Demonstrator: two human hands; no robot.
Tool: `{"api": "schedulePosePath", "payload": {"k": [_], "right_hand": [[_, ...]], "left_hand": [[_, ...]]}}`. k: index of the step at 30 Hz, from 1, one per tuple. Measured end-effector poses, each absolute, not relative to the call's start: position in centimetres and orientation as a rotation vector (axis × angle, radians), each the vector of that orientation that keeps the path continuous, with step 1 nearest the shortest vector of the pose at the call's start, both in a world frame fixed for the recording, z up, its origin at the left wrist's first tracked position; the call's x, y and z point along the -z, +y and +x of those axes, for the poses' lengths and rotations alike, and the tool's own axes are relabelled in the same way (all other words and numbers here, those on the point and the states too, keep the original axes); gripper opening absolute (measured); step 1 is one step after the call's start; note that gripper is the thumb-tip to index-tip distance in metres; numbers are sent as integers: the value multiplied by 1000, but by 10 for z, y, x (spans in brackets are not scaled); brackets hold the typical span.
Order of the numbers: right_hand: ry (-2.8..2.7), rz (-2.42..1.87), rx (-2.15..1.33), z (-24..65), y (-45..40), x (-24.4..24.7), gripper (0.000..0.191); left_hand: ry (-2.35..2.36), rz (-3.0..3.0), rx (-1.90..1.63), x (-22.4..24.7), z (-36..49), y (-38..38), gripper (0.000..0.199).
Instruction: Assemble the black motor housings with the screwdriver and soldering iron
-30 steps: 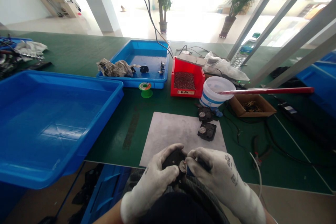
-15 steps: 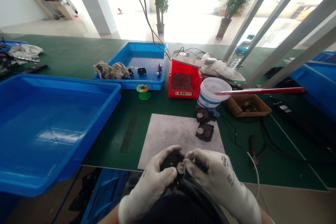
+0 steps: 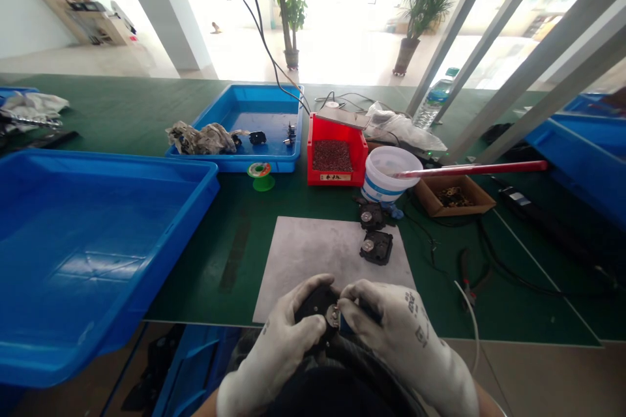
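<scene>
Since the earlier view the head turns a little, so the table and all things on it sit slightly more to the left, while the two hands stay close together at almost the same place. The left hand [image 3: 276, 339] in a white glove wraps around a black plastic unit [image 3: 317, 304] and holds it firmly, near the person's body. The right hand [image 3: 398, 332], also gloved, is closed in a narrow grip at the other side of this unit, and its fingertips [image 3: 348, 293] are just beside a round metal part [image 3: 332, 316]. A small blue piece [image 3: 345, 325] shows between the hand and the unit, but I cannot tell exactly what it is. Straight ahead of the grip lies a pale gray mat [image 3: 298, 257], and at its far right corner are two similar black units [image 3: 376, 247], one on the mat and one just past it. Farther ahead stand a red bin [image 3: 335, 177] with small brown parts and a white bucket [image 3: 384, 186]. To the right of the grip are pliers [image 3: 467, 280], and a large blue tray [image 3: 205, 172] is on the left.
</scene>
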State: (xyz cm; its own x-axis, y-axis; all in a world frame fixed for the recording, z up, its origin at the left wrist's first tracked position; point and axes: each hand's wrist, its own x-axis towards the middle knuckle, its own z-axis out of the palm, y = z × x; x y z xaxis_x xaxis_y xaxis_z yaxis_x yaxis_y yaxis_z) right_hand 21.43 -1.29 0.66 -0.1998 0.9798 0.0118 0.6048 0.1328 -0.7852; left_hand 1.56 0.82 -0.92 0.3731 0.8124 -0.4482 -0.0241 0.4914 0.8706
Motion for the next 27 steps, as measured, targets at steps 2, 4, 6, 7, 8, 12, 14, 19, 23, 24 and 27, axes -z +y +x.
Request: {"api": "schedulePosePath", "payload": {"k": [2, 4, 6, 7, 8, 12, 14, 19, 23, 24, 27], "right_hand": [[-1843, -1506, -921, 216, -13, -6, 24], [-1798, -1524, -971, 220, -14, -7, 19], [-1742, -1568, -1047, 224, -16, -9, 41], [-1722, -1589, -1079, 226, -17, -10, 49], [-1716, -1602, -1089, 228, -19, -11, 51], [-1761, -1505, -945, 228, -24, -12, 22], [-1733, -1437, -962, 225, -25, -8, 18], [-1498, -1509, -1217, 216, -24, 4, 28], [-1359, -1462, -1374, 212, -23, 9, 31], [-1344, -1452, -1393, 212, -23, 9, 31], [-1343, -1461, -1409, 211, -22, 6, 32]], "left_hand": [[1031, 897, -656, 12, 15, 8, 57], [1006, 884, -691, 13, 15, 7, 57], [1001, 870, -723, 14, 16, 7, 56], [1009, 868, -731, 14, 16, 7, 56], [1020, 872, -731, 13, 16, 7, 56], [1063, 898, -716, 10, 17, 8, 58], [1065, 906, -715, 8, 17, 8, 59], [1055, 939, -717, 5, 19, 7, 58], [1058, 930, -710, 4, 19, 5, 57], [1059, 929, -707, 5, 19, 5, 58], [1061, 929, -706, 3, 19, 5, 58]]}}
